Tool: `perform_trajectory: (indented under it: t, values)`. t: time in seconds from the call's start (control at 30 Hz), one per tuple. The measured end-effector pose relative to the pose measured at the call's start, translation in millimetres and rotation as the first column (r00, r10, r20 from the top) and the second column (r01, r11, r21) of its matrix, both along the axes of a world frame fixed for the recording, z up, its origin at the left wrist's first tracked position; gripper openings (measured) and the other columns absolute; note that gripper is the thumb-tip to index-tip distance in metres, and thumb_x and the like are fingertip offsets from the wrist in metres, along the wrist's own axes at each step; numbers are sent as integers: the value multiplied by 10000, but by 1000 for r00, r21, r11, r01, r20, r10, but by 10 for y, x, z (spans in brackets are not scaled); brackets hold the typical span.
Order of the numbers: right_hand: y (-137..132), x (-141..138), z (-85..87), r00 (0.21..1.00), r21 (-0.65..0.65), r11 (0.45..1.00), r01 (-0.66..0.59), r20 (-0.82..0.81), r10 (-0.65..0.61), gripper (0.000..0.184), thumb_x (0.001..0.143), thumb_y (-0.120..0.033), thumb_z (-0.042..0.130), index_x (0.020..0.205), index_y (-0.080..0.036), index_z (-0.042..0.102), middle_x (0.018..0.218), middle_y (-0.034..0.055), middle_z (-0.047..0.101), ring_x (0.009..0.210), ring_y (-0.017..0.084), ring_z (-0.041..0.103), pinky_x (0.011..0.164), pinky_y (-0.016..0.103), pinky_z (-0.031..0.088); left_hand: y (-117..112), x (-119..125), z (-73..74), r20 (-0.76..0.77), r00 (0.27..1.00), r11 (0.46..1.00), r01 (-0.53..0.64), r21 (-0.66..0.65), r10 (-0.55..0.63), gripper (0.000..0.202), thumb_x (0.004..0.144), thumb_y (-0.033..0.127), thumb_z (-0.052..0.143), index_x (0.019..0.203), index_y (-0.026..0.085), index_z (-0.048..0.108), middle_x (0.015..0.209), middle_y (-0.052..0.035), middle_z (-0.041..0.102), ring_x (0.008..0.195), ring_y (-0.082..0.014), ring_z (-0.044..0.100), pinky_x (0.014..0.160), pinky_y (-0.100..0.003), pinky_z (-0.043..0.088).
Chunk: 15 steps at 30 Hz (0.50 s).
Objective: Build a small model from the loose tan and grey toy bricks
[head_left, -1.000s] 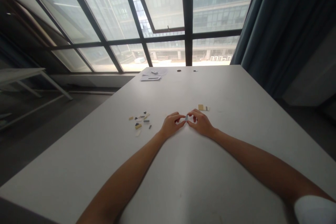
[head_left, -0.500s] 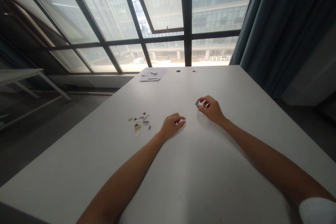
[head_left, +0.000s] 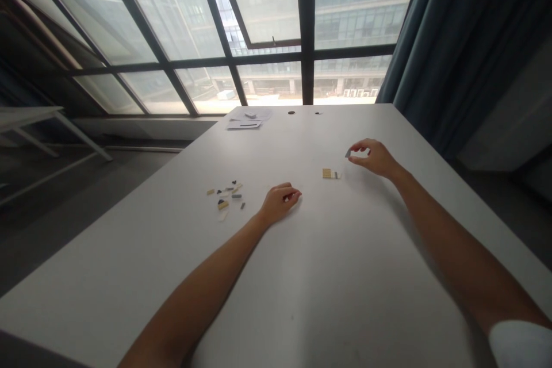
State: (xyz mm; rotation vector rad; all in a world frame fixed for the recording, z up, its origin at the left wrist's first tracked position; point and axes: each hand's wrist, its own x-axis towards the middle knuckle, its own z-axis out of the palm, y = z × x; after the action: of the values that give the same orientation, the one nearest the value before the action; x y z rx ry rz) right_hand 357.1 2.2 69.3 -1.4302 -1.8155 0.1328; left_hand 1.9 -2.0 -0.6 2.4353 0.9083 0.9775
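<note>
Right of centre, the right hand [head_left: 378, 158] pinches a grey piece [head_left: 348, 153]. The tan block [head_left: 328, 173] lies lower left, lengthwise across the frame, farther from the left hand [head_left: 277, 202], whose grip I cannot tell.

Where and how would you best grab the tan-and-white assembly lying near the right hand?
Probably by the tan end of the assembly, pinching its near and far edges from above, coming from the left. It lies flat, looks longer sideways, and the tan end seems its broadest block. The left hand is on that side; the right hand holds a grey piece.
</note>
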Motion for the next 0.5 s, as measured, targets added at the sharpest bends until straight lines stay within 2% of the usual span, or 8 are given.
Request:
perform_trajectory:
  t: [0.13,0.3,0.5]
  values:
    - [91,165,-209,992,-158,986,-44,113,62,232,700,-334,756,889,-201,771,841,34,686,778,184,597,735,300,478,12,-6,-4,1,1000,1000,-2,-2,2,244,938,266,563,851,165,767,682,-5,581,589,-87,489,579,-222,371]
    - [192,163,-508,986,-296,955,-23,149,70,229,679,-335,763,855,-190,783,806,32,683,745,175,598,683,275,458,9,-16,2,-1,1000,1000,-1,-2,1,248,938,274,562,846,168,768,680,-8,585,589,-90,489,574,-223,373]
    - [195,73,-673,990,-376,925,-52,105,98,239,679,-266,732,891,-176,795,776,23,683,700,151,591,641,249,445,1,-21,2,33,998,998,46,-34,-44,255,942,269,546,891,161,772,694,-4,578,567,-81,469,564,-216,368]
